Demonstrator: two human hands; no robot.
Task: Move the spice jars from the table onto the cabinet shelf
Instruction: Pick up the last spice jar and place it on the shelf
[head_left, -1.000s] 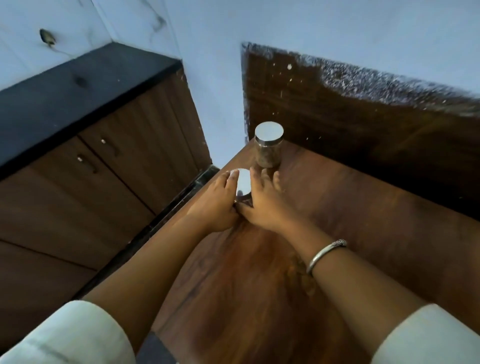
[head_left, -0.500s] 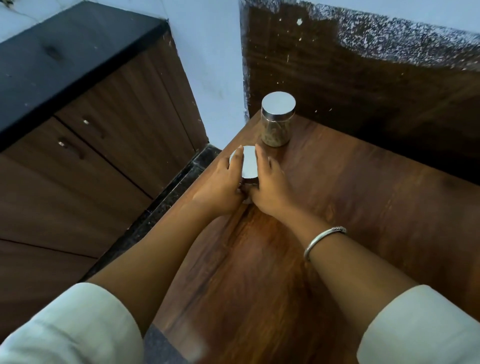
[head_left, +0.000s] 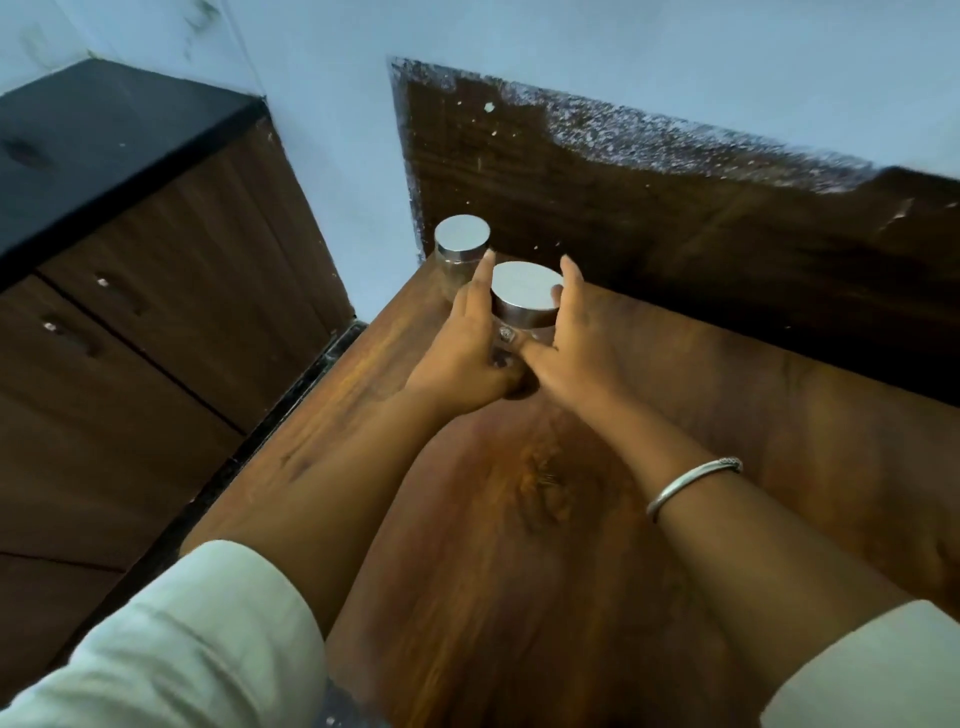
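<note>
Looked down on a brown wooden table (head_left: 493, 597) that filled the near and right parts of the scene. Saw a dark wood panel (head_left: 675, 218) standing along its far edge, against a pale blue wall (head_left: 597, 47). Made out to the left, across a dark gap from the table, a brown cabinet (head_left: 171, 312) with a black top (head_left: 104, 140) and closed doors. Could not see a shelf.

Followed two bare forearms out of a pale left sleeve (head_left: 197, 639) and a pale right sleeve (head_left: 872, 670) at the near edge, reaching toward the table's far left corner. Found the left hand (head_left: 460, 358) and the right hand (head_left: 579, 343) gripping the near jar (head_left: 525, 296) between them. Noted fingers laid up along its left and right sides, thumbs wrapped across its near side, and its flat silver lid level and facing up. Could not tell whether its base touched the table, as the hands hid it.

Spotted the far jar (head_left: 461, 249), clear glass under a silver lid, upright at the table's far left corner. Placed it just beyond the left fingertips, which covered part of its body. Could not tell whether they touched it.

Picked out last a thin silver bangle (head_left: 691, 486) round the right wrist.
</note>
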